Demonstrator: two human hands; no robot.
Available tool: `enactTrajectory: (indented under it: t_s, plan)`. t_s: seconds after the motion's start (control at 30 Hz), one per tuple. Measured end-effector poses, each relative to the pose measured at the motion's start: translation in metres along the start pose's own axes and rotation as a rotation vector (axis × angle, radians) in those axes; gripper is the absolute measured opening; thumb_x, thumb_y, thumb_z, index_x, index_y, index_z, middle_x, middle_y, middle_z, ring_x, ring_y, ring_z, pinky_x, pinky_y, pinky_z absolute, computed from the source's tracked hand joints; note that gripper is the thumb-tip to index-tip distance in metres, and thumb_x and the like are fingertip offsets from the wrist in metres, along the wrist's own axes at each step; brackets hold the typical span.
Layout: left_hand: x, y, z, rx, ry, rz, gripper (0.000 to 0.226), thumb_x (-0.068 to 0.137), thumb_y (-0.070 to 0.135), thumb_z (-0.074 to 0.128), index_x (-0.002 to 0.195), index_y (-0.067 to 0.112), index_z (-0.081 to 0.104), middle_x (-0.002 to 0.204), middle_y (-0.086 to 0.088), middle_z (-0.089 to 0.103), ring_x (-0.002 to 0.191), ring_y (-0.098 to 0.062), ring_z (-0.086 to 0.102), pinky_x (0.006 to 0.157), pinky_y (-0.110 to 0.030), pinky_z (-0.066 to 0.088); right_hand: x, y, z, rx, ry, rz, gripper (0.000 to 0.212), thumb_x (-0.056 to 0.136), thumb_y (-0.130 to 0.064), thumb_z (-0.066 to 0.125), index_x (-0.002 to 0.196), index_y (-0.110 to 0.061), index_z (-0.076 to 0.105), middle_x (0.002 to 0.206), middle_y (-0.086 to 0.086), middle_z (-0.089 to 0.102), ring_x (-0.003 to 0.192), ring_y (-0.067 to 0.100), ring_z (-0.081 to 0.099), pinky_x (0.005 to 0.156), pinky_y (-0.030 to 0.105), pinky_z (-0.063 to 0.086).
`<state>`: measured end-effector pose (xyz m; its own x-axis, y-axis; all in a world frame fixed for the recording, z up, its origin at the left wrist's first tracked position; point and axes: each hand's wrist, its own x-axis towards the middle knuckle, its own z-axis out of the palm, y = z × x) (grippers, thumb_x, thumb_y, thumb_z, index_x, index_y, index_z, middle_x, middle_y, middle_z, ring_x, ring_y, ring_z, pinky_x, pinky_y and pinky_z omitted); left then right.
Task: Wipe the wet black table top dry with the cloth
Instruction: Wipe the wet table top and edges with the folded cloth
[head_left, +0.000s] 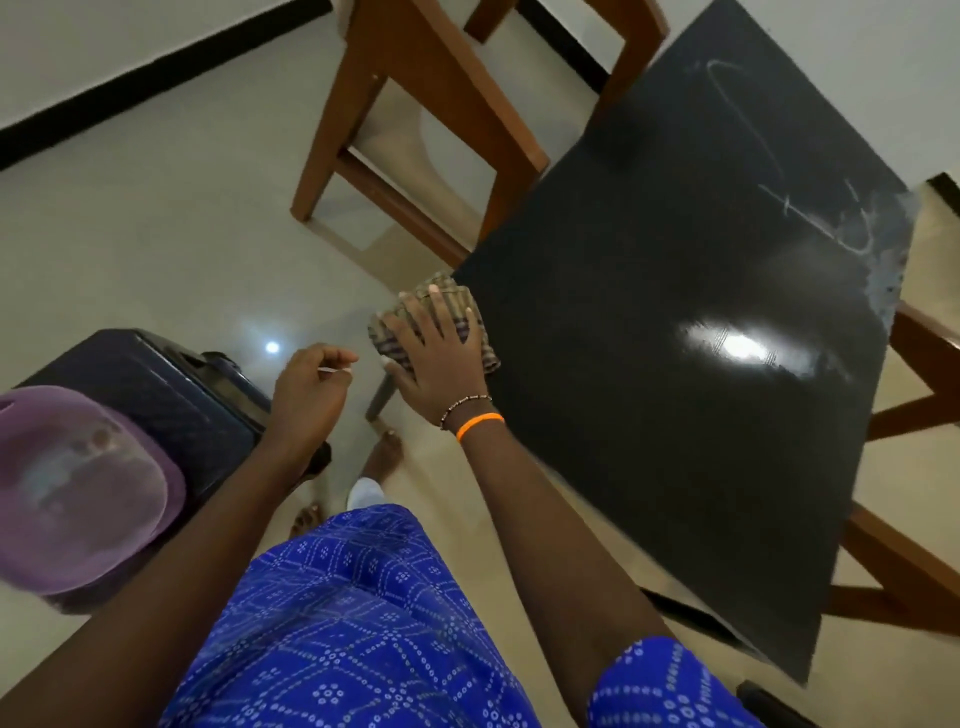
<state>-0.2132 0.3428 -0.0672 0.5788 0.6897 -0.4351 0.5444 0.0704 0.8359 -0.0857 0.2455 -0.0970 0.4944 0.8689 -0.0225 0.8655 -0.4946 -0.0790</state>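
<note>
The floor (156, 218) takes most of the view, pale and shiny. On it stands the black table top (701, 364), which runs from the middle to the right side. Its far right part shows pale wet streaks and a smear, and a lamp reflects near its middle. A wooden chair (426, 119) stands just behind the table's far corner. At the left is a dark suitcase (171, 395) with a purple basin (78, 488) on it.

The cloth (447, 301), checked brown, lies on the near left corner of the table and hangs partly over the edge. The right hand (436, 358) presses flat on the cloth with spread, straight fingers. The left hand (311, 389) hangs in the air beside the table, fingers loosely curled, holding nothing.

I think the risk is this: the cloth is already half off the corner, so one more push outward may drop it. Also the wet streaks are far from the hand, and they may stay if the wiping does not reach across.

The table's near right corner is cut off, its legs are mostly hidden, and what is inside the basin is too blurred to tell.
</note>
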Motion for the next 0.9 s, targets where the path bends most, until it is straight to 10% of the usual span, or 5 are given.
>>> enactTrajectory:
  t_s: [0.23,0.57,0.9]
  plan:
    - [0.039,0.024,0.010,-0.038,0.005,-0.031,0.018,0.092,0.012,0.048,0.105,0.015,0.061,0.107,0.002,0.058,0.098,-0.012,0.052,0.078,-0.022,0.035,0.072,0.073,-0.018,0.025,-0.005,-0.170,0.047,0.083,-0.055,0.034,0.088,-0.018,0.062,0.095,0.004,0.062,0.103,0.029,0.053,0.100,0.051,0.025]
    - [0.101,0.053,0.058,0.068,-0.171,-0.134,0.015,0.093,0.019,0.048,0.101,0.022,0.060,0.102,0.006,0.059,0.095,-0.010,0.054,0.077,-0.021,0.039,0.181,0.251,-0.038,-0.054,-0.154,0.030,0.054,0.081,-0.057,0.020,0.096,-0.023,0.059,0.114,0.004,0.057,0.120,0.029,0.043,0.108,0.050,0.021]
    - [0.099,0.058,0.055,-0.013,-0.351,-0.360,0.034,0.099,0.014,0.032,0.091,0.004,0.064,0.100,-0.014,0.064,0.095,-0.024,0.058,0.072,-0.025,0.044,0.146,0.210,-0.022,0.029,0.005,0.133,0.051,0.083,-0.048,0.029,0.110,-0.019,0.060,0.128,0.004,0.053,0.133,0.027,0.034,0.113,0.055,0.009]
